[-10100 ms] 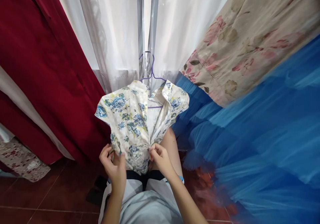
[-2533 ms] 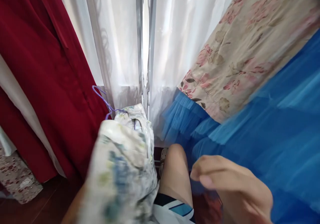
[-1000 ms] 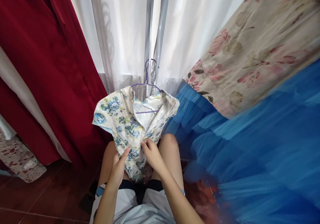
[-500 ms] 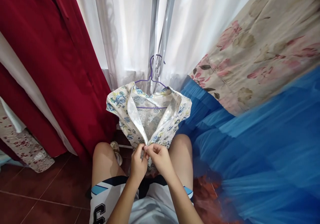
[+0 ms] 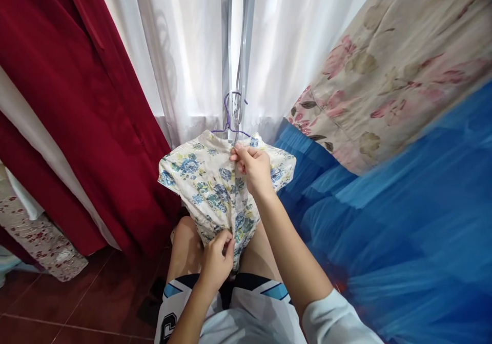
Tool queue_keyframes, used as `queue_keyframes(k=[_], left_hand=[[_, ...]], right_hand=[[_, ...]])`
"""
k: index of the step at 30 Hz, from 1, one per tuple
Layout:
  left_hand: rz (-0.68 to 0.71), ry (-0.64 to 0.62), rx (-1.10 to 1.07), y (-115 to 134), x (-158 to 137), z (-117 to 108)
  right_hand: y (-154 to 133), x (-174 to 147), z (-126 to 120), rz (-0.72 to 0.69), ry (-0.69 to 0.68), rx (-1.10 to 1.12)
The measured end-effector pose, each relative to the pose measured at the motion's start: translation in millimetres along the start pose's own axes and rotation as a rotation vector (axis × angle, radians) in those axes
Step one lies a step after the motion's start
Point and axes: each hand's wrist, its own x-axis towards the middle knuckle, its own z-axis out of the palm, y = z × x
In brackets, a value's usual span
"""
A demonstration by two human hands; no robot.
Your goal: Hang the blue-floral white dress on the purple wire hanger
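Note:
A white dress point(image 5: 213, 187) with blue flowers and short sleeves hangs on a purple wire hanger point(image 5: 228, 113) in front of my knees. Down its middle runs a straight zipper line point(image 5: 233, 200), closed up to the neck. My right hand point(image 5: 253, 164) is closed at the neckline, pinching the top of that line; the zipper pull itself is hidden by the fingertips. Lower down, my left hand point(image 5: 220, 257) pinches the dress fabric beside the line. The dress's lower end, between my legs, is partly hidden.
Dark red curtain-like cloth point(image 5: 96, 113) hangs on the left, sheer white curtains point(image 5: 192, 41) behind. Grey ribbons point(image 5: 226, 31) hang above the hanger. To the right are a pink-flowered cloth point(image 5: 384, 77) and blue tulle point(image 5: 403, 221). Red tiles point(image 5: 96, 303) cover the floor.
My right hand has moved up from the dress's middle to its neckline, and the V-shaped opening has closed. My left hand has stayed low on the fabric.

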Motion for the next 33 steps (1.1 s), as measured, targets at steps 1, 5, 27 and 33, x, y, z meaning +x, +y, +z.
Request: queue_keyframes(k=[1,5,27,33], left_hand=[[-0.009,-0.011,-0.010,-4.1,-1.4,1.4],[-0.009,0.015,-0.061,-14.7,0.8,-0.7],[0.402,0.726,-0.156,84.9,199.2,-153.6],[-0.287,0.850,-0.904,-8.9,229.2,-180.3]], right_hand=[[-0.5,1.5,0.8,-0.024,0.008,-0.002],[-2.1,-4.8,-1.3,-0.052,-0.015,-0.030],[48.8,-30.3,-27.4,-0.150,-0.132,-0.613],[33.9,-57.0,-37.7,-0.034,-0.222,-0.498]])
